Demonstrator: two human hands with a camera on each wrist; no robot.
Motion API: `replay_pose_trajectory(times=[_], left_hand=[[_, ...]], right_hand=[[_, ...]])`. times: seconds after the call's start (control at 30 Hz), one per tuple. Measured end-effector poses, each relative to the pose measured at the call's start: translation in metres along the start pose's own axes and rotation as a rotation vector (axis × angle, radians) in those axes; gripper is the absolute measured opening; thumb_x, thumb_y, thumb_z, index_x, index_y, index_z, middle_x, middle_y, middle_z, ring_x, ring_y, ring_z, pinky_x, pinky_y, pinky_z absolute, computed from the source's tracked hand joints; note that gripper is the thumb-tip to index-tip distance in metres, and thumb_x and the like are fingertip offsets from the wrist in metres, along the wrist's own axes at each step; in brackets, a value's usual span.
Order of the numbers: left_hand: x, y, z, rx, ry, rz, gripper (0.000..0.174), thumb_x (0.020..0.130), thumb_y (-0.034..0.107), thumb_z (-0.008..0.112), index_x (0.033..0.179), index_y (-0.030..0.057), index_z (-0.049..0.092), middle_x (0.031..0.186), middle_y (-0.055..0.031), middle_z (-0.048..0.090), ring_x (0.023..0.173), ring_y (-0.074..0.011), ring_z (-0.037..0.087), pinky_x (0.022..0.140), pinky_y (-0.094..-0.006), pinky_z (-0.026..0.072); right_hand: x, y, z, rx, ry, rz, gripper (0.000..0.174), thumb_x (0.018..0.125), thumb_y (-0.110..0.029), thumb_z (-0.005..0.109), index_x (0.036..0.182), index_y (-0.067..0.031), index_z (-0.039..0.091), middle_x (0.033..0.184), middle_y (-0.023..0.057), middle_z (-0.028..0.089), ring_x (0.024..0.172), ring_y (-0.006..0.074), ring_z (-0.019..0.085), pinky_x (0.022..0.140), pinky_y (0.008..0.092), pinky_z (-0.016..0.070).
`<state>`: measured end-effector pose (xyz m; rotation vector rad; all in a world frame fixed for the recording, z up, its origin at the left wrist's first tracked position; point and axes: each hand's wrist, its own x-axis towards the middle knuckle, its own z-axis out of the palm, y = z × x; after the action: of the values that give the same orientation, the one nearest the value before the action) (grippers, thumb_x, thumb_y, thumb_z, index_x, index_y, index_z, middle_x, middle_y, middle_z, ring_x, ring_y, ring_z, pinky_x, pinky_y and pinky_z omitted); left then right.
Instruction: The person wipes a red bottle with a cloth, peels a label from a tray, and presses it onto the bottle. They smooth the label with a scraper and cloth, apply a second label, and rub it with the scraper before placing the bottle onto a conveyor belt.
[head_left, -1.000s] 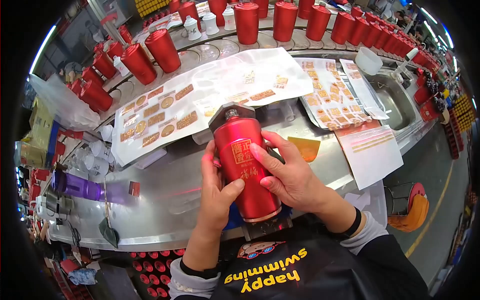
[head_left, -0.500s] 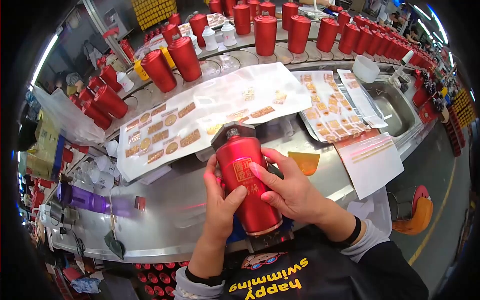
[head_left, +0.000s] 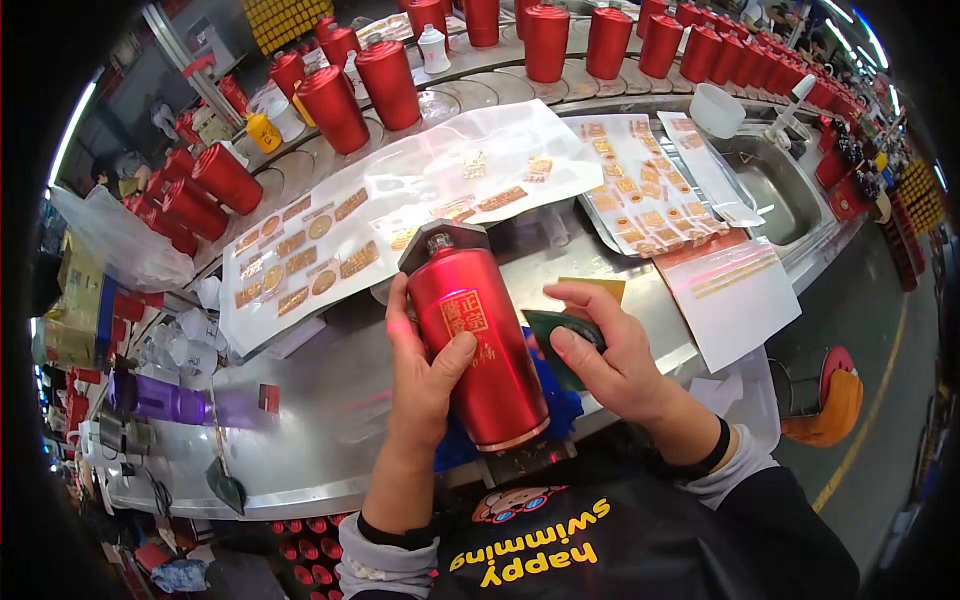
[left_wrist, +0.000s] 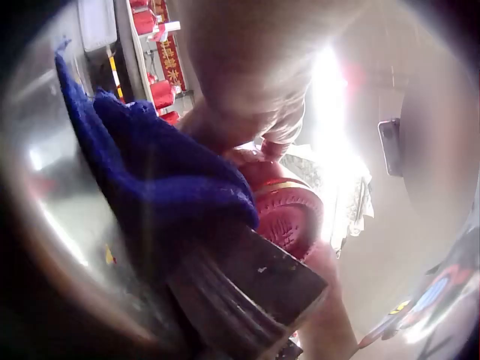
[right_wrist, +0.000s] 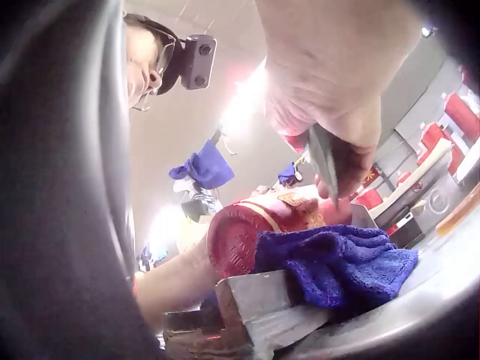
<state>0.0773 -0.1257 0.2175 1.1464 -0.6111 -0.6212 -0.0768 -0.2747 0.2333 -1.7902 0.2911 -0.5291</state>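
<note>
A red bottle [head_left: 490,385] with gold characters lies tilted, its base toward the apron. My left hand [head_left: 415,375] grips its side, the thumb laid over the front near the gold lettering. Behind the bottle's neck shows a dark angular holder [head_left: 478,237]. My right hand [head_left: 625,365] is apart from the bottle, to its right, pinching a flat dark green scraper [head_left: 545,324] between thumb and fingers. The right wrist view shows the thin scraper [right_wrist: 322,154] edge-on above the bottle. Under the bottle sits a blue cloth [right_wrist: 337,262] beside a block-like support [right_wrist: 259,296].
White sheets of gold stickers [head_left: 310,250] lie behind the bottle, with another sticker sheet [head_left: 650,185] on a tray. Red bottles [head_left: 390,85] line the conveyor at the back. A sink [head_left: 785,190] is at right, a purple bottle [head_left: 165,396] at left.
My right hand has come off the bottle and moved right, bringing the green scraper into fuller view. The left hand still grips the bottle. Bottles on the conveyor have shifted.
</note>
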Motion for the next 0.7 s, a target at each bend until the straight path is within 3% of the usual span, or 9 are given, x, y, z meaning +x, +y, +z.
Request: replay_pose_trajectory(times=[0.2,0.33,0.47,0.7], left_hand=[[0.001,0.000,-0.002,-0.018,0.018,-0.001,0.091,0.089,0.023,0.070,0.153,0.0010,0.008,0.142,-0.0173,0.039,0.126,-0.0224,0.047,0.105,-0.0366,0.0411],[0.014,0.007,-0.001,-0.076,0.054,-0.055,0.085,0.092,0.025,0.068,0.151,-0.0033,0.013,0.140,-0.0176,0.042,0.125,-0.0213,0.047,0.104,-0.0344,0.0409],[0.020,0.001,-0.001,0.124,0.056,-0.023,0.078,0.095,0.025,0.064,0.149,-0.0062,0.019,0.136,-0.0171,0.047,0.120,-0.0195,0.051,0.102,-0.0316,0.0425],[0.017,0.002,0.001,0.019,0.061,-0.025,0.078,0.096,0.023,0.063,0.150,-0.0080,0.016,0.135,-0.0168,0.048,0.118,-0.0183,0.052,0.101,-0.0309,0.0431]], right_hand=[[-0.004,-0.008,0.002,-0.032,0.025,-0.019,0.028,0.096,-0.017,0.061,0.118,-0.0006,0.053,0.097,0.0113,0.064,0.086,0.0157,0.062,0.075,0.0300,0.0496],[-0.002,-0.012,0.000,-0.040,0.039,-0.010,0.028,0.095,-0.016,0.061,0.116,0.0005,0.053,0.095,0.0117,0.066,0.086,0.0163,0.063,0.075,0.0302,0.0500],[-0.002,-0.008,0.001,-0.057,0.048,-0.033,0.027,0.095,-0.017,0.062,0.114,0.0007,0.054,0.093,0.0119,0.067,0.084,0.0171,0.064,0.075,0.0306,0.0504],[-0.002,-0.010,0.002,-0.059,0.020,0.000,0.028,0.096,-0.020,0.062,0.115,-0.0004,0.054,0.097,0.0116,0.065,0.088,0.0185,0.063,0.078,0.0315,0.0496]])
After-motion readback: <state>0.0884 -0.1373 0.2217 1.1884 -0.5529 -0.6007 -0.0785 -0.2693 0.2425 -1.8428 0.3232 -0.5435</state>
